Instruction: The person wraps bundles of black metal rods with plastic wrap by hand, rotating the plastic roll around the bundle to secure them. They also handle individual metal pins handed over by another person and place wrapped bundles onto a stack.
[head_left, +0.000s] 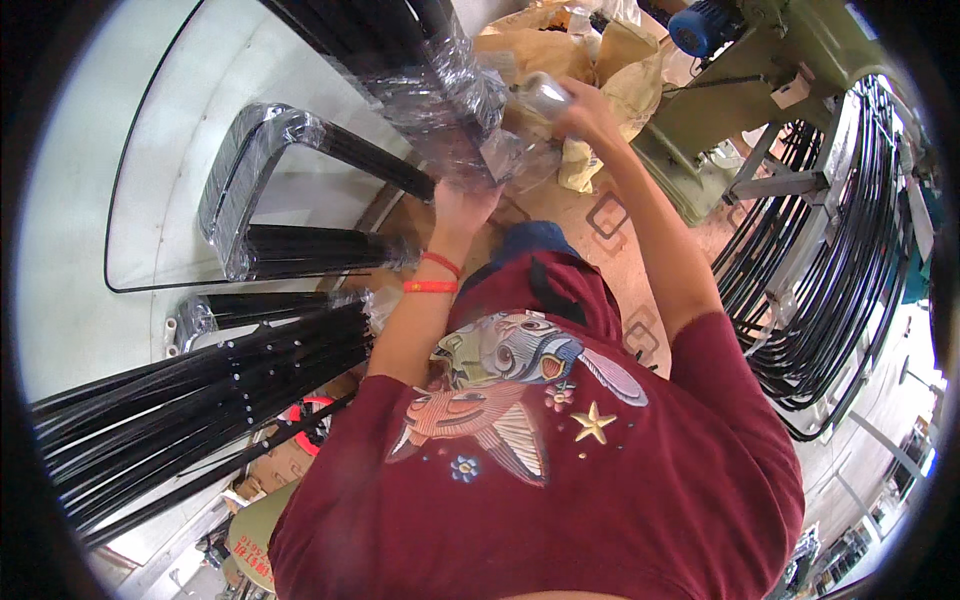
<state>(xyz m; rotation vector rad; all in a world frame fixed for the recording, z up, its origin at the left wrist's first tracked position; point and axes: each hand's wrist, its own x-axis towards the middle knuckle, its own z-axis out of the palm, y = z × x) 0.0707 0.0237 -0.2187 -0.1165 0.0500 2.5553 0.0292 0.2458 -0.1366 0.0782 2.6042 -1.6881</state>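
Observation:
A bundle of long black bars (375, 45) stands before me at the top centre, its near end covered in clear plastic film (472, 97). My left hand (466, 202) is at the lower end of this bundle, its fingers partly hidden by the film; whether they grip it cannot be told. To the right of the bundle, my right hand (581, 109) is closed around a roll of clear stretch film (544, 94). That hand and the roll are blurred. Loose film hangs between the roll and the bundle.
Wrapped black frames (262, 172) lean on the pale wall at left, above a bundle of black bars (187, 382). Torn brown paper sacks (622, 67) lie ahead. A green machine (705, 112) with a blue motor (697, 30) is at upper right. Bent black tubes (832, 277) hang on a metal rack (795, 184).

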